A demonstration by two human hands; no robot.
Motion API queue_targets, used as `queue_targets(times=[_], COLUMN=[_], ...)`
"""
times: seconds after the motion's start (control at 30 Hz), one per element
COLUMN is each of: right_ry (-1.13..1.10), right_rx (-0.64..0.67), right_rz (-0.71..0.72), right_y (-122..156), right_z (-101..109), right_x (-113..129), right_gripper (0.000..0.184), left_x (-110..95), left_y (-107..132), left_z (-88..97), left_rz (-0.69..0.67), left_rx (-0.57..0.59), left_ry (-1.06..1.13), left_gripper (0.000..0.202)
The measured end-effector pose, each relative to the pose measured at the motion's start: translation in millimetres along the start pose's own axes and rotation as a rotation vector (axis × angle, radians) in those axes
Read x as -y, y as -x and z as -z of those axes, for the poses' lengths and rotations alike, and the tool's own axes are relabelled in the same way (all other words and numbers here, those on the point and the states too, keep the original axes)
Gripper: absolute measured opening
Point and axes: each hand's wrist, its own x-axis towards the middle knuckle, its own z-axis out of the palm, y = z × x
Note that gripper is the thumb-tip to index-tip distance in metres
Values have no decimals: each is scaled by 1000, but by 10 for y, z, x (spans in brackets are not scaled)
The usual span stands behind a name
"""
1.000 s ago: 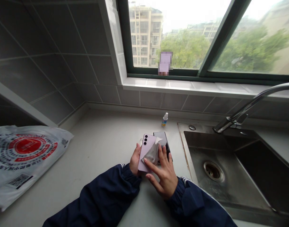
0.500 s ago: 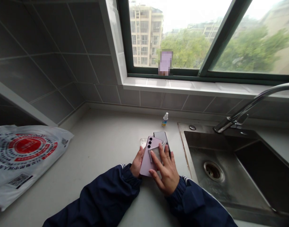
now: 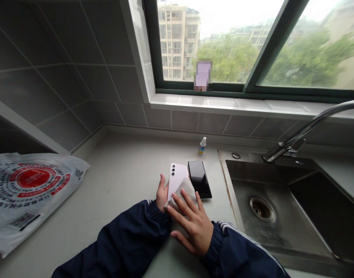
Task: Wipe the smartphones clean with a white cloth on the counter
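A lilac smartphone lies back side up in my left hand, which supports it from the left and below with the thumb out to the side. My right hand presses a light grey cloth onto the lower part of the phone's back, its fingers stretched out over the fabric. Just right of the phone, a black smartphone rests on the counter with its dark screen up. Behind them stands a small spray bottle with a white top.
To the right is a steel sink with a curved faucet. A white plastic bag with red and black print lies on the pale counter at the left. A window ledge runs along the back.
The lilac phone has shifted left and turned more upright. My right hand and the cloth have slid down and left over its back. More of the black phone shows; the clear case is now hidden.
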Motion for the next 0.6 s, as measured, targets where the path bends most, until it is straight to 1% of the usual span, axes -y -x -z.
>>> queue_targets(times=[0.13, 0.27, 0.33, 0.43, 0.53, 0.6], right_ry=[-24, -49, -46, -42, -32, -16], right_rx=[-19, -2, 12, 8, -5, 0], right_rz=[15, 42, 45, 43, 45, 45], right_y=[-15, -28, -30, -31, -31, -33], right_z=[34, 66, 65, 50, 48, 59], right_x=[14, 9, 2, -11, -31, -51], right_gripper=[58, 66, 70, 72, 72, 72], left_x=[-17, -4, 14, 59, 101, 119], left_y=[11, 26, 25, 14, 2, 8], left_z=[14, 24, 42, 81, 103, 94], left_rz=[44, 93, 89, 78, 79, 116], left_rx=[52, 58, 47, 36, 62, 76], left_ry=[-16, -22, -30, -34, -27, -21], left_gripper=[93, 97, 96, 89, 85, 85])
